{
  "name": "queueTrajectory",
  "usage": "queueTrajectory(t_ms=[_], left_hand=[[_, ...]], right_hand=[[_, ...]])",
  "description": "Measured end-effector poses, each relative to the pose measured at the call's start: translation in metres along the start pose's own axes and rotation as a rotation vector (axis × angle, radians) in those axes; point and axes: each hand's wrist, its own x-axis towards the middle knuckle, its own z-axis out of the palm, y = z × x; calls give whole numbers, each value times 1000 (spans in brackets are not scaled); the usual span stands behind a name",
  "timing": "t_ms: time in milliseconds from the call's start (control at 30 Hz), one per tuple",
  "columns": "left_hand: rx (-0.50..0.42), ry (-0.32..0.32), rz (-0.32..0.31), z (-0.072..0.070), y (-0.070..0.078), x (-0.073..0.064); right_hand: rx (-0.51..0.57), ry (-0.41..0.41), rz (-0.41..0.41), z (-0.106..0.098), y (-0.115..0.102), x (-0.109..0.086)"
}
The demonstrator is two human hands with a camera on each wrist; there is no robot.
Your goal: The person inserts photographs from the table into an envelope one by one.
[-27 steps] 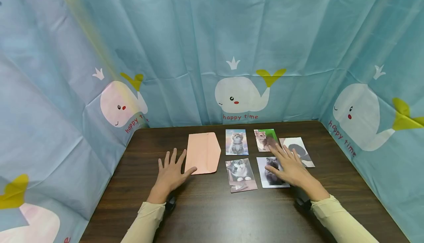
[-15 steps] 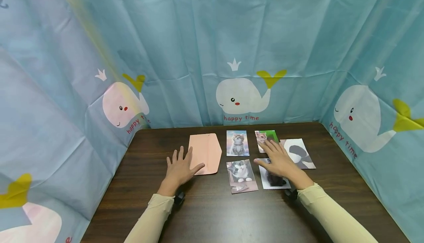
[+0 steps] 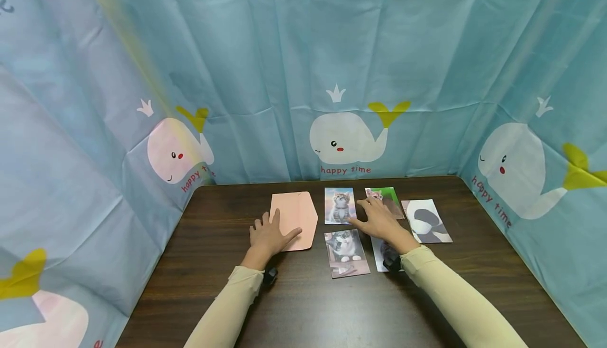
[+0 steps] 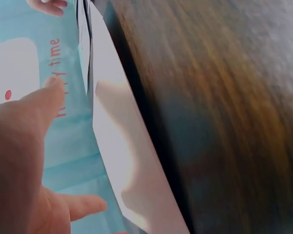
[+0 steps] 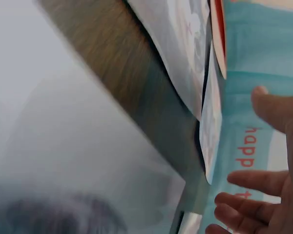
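Note:
My left hand [image 3: 268, 236], fingers spread, overlaps the lower left of a pink envelope [image 3: 301, 213] with a tapered right side. In the left wrist view the envelope [image 4: 122, 136] lies beyond the extended thumb and fingers. My right hand [image 3: 379, 221] hovers with relaxed fingers, thumb and fingertips right at the right edge of a tabby kitten photo card [image 3: 339, 205]. It partly covers a green-backed cat card [image 3: 391, 199] and a dark cat card [image 3: 378, 255]. The right wrist view shows this hand [image 5: 263, 195] holding nothing.
A grey-and-white cat card [image 3: 346, 255] lies below the tabby one. At the far right rests another card with a grey shape [image 3: 427, 222]. The dark wooden table [image 3: 332, 311] is bordered by a blue whale-print curtain [image 3: 265, 74].
My right hand has moved left, from over the right-hand cards toward the tabby kitten card. My left hand has moved right, onto the envelope's lower left. The cards and envelope keep their arrangement.

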Motion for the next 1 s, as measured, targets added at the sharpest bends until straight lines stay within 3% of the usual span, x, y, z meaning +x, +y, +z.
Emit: queueTrajectory(t_ms=[367, 800, 1000], left_hand=[[72, 24, -100, 7, 10, 8], [48, 31, -184, 4, 16, 14], [18, 25, -211, 4, 16, 16]], right_hand=[[50, 40, 167, 17, -11, 19], [-94, 26, 361, 26, -27, 30], [-86, 0, 400, 26, -31, 30]])
